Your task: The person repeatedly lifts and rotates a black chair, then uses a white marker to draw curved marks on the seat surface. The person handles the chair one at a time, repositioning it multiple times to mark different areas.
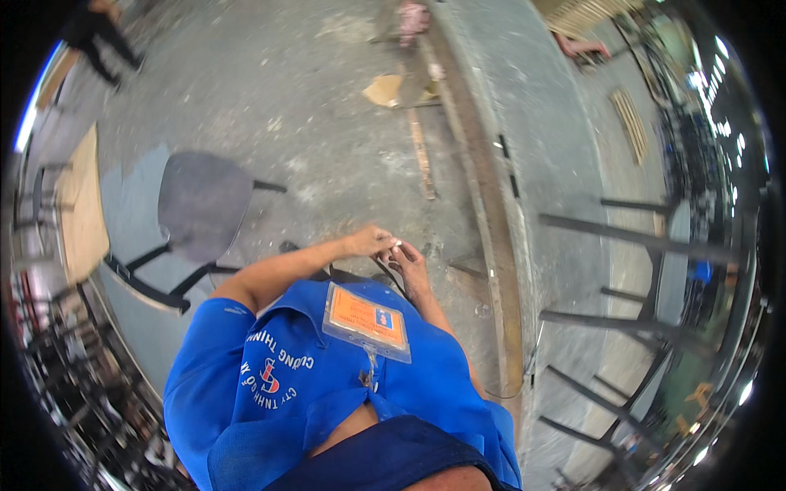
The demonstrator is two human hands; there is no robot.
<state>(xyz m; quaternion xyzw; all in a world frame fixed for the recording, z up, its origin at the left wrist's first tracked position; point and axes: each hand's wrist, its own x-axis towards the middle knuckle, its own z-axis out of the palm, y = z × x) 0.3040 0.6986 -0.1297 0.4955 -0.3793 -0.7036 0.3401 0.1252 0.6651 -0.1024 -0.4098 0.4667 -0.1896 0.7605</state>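
Blue work shirt (270, 385) fills lower frame, nearest the lens; an orange rectangular ID badge (367, 322) in a clear sleeve lies on the chest, w/ a small blue-and-white patch at one corner, and white and red lettering is printed on the shirt fabric left of it. Just above the badge both hands meet: left hand (370, 240) and right hand (409, 263) together, fingertips touching, pinched on a small pale item (395, 244) too tiny to identify; a thin dark cord (391, 274) runs down from between them toward the badge. Grey chair (201, 204) w/ black frame stands on the concrete floor (327, 123) to the left, beside a tan board (80, 209). Cardboard scrap (385, 88) and a wood strip (421, 151) lie farther out. Long rusty steel beam (491, 221) runs along right side, dark metal bars (622, 237) beyond it. Another person's legs (98, 33) at top left, well apart.
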